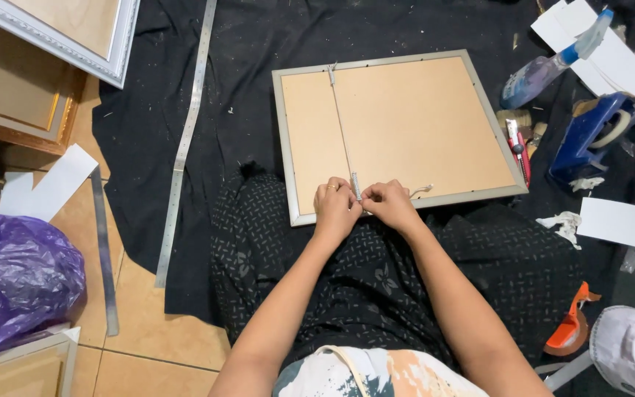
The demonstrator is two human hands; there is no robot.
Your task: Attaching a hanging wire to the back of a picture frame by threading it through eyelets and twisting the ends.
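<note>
Hanging cord (341,125) runs straight away from both hands' (336,208) pinching grip across frame (398,129).

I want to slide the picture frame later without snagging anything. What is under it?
The picture frame lies back side up on a black cloth spread over the tiled floor. Its near edge reaches the person's lap. Whatever lies directly beneath the frame is covered.

Both hands, the left hand (334,206) and the right hand (389,204), cover the near edge of the picture frame (398,129), hiding where the cord (341,125) ends. The small metal piece (356,187) pinched between the fingers is too small to identify. Left of the frame, a purple bag (16,283) is cut off by the edge.
</note>
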